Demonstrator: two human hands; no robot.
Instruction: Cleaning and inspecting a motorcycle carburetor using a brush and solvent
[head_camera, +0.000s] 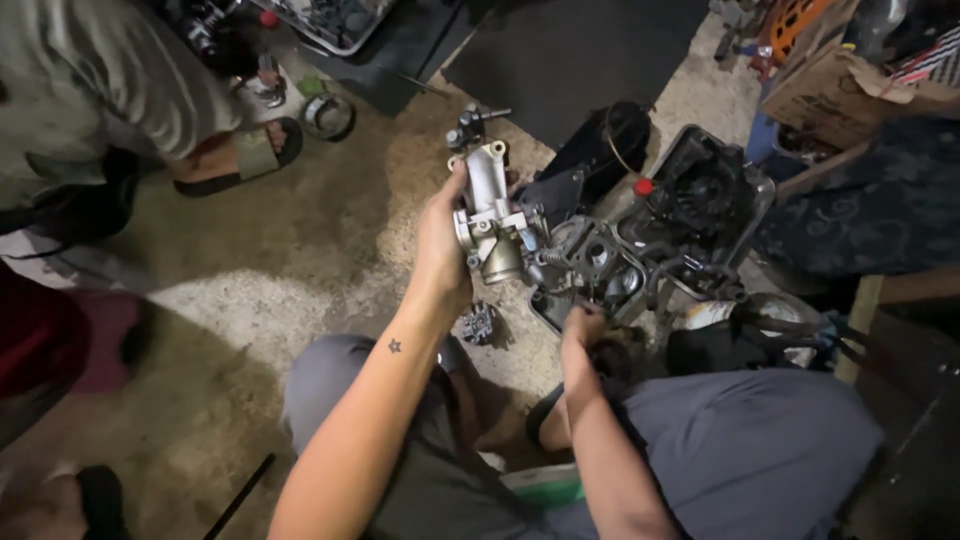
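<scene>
**Carburetor up in my left hand, right hand down at the engine parts**

My left hand (440, 245) is wrapped around a silvery metal carburetor body (487, 215), fingers closed on its side, holding it upright near the middle of the frame, well above the concrete floor (300, 250). My right hand (583, 325) sits lower, just right of centre, closed on something small and dark at the edge of the black engine assembly (640, 250); I cannot tell what it pinches.

As I judge it, the carburetor is already off the engine and free in my grip, while the dark assembly on the floor looks still partly put together, with hoses and covers in place, so more work seems left there.

Directly under the carburetor a small dark metal part (478, 322) lies on the floor beside my knee. A red cap (643, 186) shows above the assembly. In the upper left another person crouches, a sandalled foot (240, 155) beside a round metal ring (328, 115). A cardboard box (830, 80) fills the upper right. The loose parts crowd the floor around my right hand, leaving little room there.
</scene>
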